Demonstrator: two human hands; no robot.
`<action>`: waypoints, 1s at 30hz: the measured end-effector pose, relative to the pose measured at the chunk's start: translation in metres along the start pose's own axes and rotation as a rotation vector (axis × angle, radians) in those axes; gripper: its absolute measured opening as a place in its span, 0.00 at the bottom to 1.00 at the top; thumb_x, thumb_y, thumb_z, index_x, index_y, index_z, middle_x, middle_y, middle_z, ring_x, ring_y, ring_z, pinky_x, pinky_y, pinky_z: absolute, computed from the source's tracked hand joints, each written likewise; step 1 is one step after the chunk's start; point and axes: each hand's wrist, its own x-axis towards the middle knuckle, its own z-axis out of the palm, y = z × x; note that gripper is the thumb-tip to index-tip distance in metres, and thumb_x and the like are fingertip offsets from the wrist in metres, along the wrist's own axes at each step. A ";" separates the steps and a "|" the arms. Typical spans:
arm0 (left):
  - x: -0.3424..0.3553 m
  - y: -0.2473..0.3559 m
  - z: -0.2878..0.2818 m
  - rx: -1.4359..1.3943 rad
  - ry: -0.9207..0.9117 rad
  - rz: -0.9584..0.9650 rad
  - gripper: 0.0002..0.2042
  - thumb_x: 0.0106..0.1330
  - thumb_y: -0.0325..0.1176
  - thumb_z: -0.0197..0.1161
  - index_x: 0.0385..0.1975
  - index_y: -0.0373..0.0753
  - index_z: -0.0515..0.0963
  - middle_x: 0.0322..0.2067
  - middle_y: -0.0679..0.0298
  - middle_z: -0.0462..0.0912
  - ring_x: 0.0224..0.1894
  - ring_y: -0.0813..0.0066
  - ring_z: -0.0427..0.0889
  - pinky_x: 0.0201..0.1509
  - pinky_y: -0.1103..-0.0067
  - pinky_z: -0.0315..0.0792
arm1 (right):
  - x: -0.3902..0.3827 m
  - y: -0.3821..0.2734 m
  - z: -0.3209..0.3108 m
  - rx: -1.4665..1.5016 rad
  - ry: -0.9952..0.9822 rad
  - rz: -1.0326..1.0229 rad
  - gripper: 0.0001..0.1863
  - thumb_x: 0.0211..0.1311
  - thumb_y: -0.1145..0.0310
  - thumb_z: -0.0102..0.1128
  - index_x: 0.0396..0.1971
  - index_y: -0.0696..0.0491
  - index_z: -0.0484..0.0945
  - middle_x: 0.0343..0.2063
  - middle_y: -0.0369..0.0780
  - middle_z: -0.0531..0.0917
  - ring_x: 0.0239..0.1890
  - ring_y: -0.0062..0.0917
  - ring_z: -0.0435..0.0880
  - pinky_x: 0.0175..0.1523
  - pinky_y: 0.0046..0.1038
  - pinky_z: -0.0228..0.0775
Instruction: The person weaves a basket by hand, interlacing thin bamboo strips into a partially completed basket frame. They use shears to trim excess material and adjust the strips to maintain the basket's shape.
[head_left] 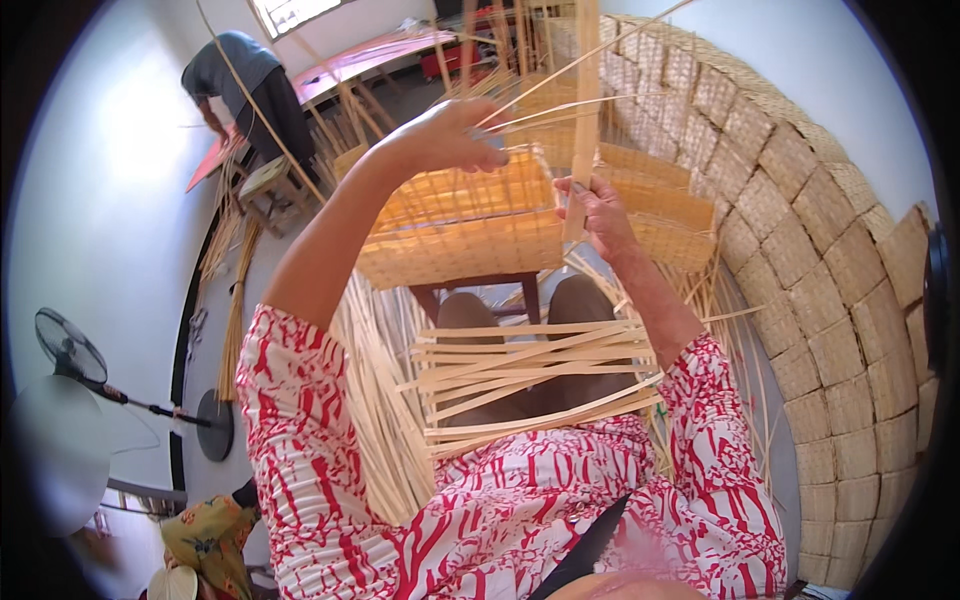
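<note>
A wide pale bamboo strip (586,110) rises upright from my right hand (603,215), whose fingers and thumb pinch its lower part. My left hand (450,138) is raised to the left of it. Thin bamboo splints (545,117) run rightward from the left fingers, which seem closed on them; the fingertips are partly hard to see. Just beyond my knees, below both hands, sits a yellowish woven basket (455,250) with an open lattice upper side. It rests on a dark stool (530,290). Several flat bamboo strips (530,375) lie crosswise over my lap.
Stacked woven baskets (830,270) line the right wall. Loose strips (375,400) lean along my left leg. A fan (70,345) stands at left. Farther back, a person (245,95) bends near a wooden stool (265,190) and a pink-topped table (375,62). Patterned cloth (210,540) shows lower left.
</note>
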 end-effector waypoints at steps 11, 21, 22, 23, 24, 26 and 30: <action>-0.012 0.017 0.022 0.133 -0.142 0.248 0.11 0.68 0.35 0.58 0.43 0.36 0.81 0.34 0.63 0.85 0.35 0.77 0.83 0.40 0.79 0.76 | -0.006 -0.017 0.014 0.235 0.059 -0.111 0.09 0.75 0.72 0.42 0.45 0.57 0.72 0.35 0.43 0.81 0.39 0.26 0.82 0.50 0.30 0.77; -0.004 -0.002 0.064 0.360 0.109 0.595 0.15 0.66 0.33 0.55 0.51 0.51 0.78 0.27 0.56 0.83 0.37 0.52 0.82 0.39 0.60 0.73 | 0.010 0.014 0.023 0.168 0.129 -0.229 0.06 0.72 0.68 0.52 0.41 0.54 0.75 0.33 0.36 0.79 0.38 0.23 0.80 0.49 0.27 0.76; -0.005 -0.009 0.065 0.452 0.108 0.631 0.15 0.66 0.33 0.55 0.52 0.52 0.78 0.27 0.57 0.83 0.37 0.53 0.82 0.40 0.60 0.74 | 0.011 0.016 0.024 0.149 0.095 -0.245 0.06 0.71 0.67 0.54 0.41 0.53 0.75 0.33 0.35 0.79 0.39 0.22 0.80 0.48 0.27 0.76; -0.004 -0.011 0.069 0.494 0.068 0.553 0.15 0.67 0.33 0.53 0.51 0.54 0.79 0.31 0.60 0.84 0.37 0.56 0.83 0.40 0.61 0.76 | 0.011 0.013 0.020 0.001 0.039 -0.394 0.06 0.71 0.66 0.55 0.41 0.50 0.76 0.35 0.35 0.81 0.40 0.21 0.80 0.42 0.25 0.76; -0.010 -0.008 0.071 0.547 0.095 0.557 0.14 0.66 0.32 0.54 0.50 0.52 0.78 0.33 0.61 0.83 0.38 0.58 0.83 0.41 0.63 0.76 | -0.001 -0.013 0.026 0.011 -0.029 -0.345 0.06 0.72 0.65 0.53 0.41 0.50 0.76 0.38 0.37 0.83 0.39 0.21 0.81 0.38 0.25 0.76; -0.034 -0.005 0.073 0.666 0.126 0.523 0.13 0.65 0.29 0.56 0.49 0.47 0.77 0.36 0.61 0.81 0.40 0.63 0.83 0.41 0.67 0.77 | -0.003 -0.028 0.019 -0.238 0.087 -0.408 0.08 0.74 0.65 0.49 0.42 0.51 0.76 0.39 0.40 0.84 0.37 0.22 0.83 0.40 0.26 0.78; -0.045 -0.025 0.089 0.806 0.233 0.671 0.09 0.64 0.31 0.57 0.43 0.44 0.75 0.32 0.62 0.78 0.38 0.63 0.83 0.40 0.70 0.78 | -0.038 -0.106 0.037 -0.451 -0.034 -0.702 0.11 0.77 0.65 0.44 0.42 0.55 0.74 0.37 0.38 0.83 0.35 0.21 0.82 0.42 0.25 0.76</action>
